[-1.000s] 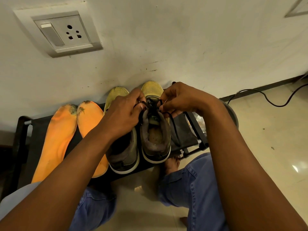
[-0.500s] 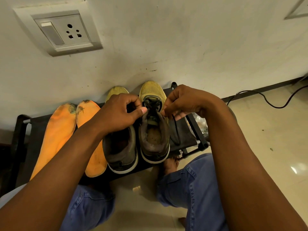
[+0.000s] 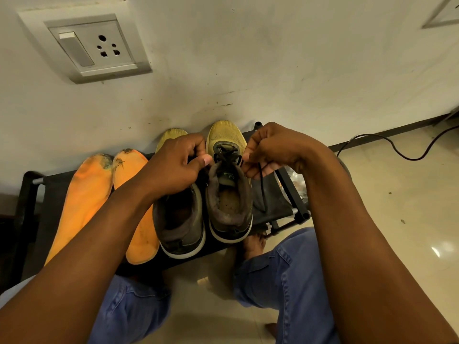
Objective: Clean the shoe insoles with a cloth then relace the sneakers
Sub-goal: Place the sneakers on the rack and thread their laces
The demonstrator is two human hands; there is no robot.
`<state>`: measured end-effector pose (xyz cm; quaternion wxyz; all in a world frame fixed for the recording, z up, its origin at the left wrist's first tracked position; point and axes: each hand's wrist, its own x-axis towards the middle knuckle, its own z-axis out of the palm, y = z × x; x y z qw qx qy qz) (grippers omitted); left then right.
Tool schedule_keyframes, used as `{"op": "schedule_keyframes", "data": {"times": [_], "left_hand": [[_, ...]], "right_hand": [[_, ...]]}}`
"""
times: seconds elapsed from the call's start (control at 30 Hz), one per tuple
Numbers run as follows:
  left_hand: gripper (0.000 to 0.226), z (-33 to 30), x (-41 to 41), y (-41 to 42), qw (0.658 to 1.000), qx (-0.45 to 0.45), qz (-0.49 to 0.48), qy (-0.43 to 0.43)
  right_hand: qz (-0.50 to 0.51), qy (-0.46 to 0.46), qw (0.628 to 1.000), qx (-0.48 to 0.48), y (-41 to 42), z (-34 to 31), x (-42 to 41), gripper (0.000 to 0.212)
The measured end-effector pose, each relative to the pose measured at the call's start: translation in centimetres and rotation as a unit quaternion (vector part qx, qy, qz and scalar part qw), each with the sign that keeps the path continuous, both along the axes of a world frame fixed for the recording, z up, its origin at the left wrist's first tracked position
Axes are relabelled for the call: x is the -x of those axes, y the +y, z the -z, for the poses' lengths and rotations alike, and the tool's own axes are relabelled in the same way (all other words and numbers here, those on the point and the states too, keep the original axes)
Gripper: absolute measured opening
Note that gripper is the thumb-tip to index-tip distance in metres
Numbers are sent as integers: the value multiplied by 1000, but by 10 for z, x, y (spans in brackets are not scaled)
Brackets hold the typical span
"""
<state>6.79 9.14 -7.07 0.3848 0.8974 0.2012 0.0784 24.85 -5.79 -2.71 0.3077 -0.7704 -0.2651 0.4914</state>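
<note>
While both sneakers stand side by side on a low black rack [image 3: 278, 207] against the wall, toes to the wall, work is centred on the right sneaker [image 3: 229, 194], which has a yellow mesh toe and a grey-brown collar. A black lace [image 3: 227, 155] crosses its upper eyelets. The left hand [image 3: 173, 167] has its fingers curled in at the left side of the lacing, thumb pressed towards the tongue; it appears to pinch the lace end there, though the end itself is hidden. The right hand [image 3: 270, 150] pinches the other end at the right side of the lacing, and a loose length of lace hangs down from it over the rack fabric. The left sneaker [image 3: 181, 219] sits touching the right one, its lacing area covered by the left hand. Two orange insoles [image 3: 84, 202] lie just left of the sneakers on the same rack, soiled at the toe ends. A wall socket [image 3: 92, 45] is mounted above left. A black cable [image 3: 397, 147] runs over the tiled floor [image 3: 397, 219] at right. Knees in blue jeans [image 3: 280, 276] show below
</note>
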Motion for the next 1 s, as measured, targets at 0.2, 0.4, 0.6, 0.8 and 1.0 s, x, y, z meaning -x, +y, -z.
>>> {"op": "schedule_keyframes", "data": {"times": [0.2,0.4,0.6,0.8,1.0], "left_hand": [[15,-4,0,-2,999,5,-46,-1],[18,-9,-6,-14,992,63,-97,-52],[25,-9,-7,-10,988,121,-87,-32],[17,-2,-4,-7,998,39,-50,-10],[14,3,-6,-7,998,-12,-59,-30]], "right_hand": [[36,37,999,-2,1,-3,2,11],[53,38,998,-8,4,-1,4,17],[33,11,999,5,5,0,2,17],[11,-42,999,-4,3,6,-3,28],[-6,-69,998,3,4,11,-3,31]]}}
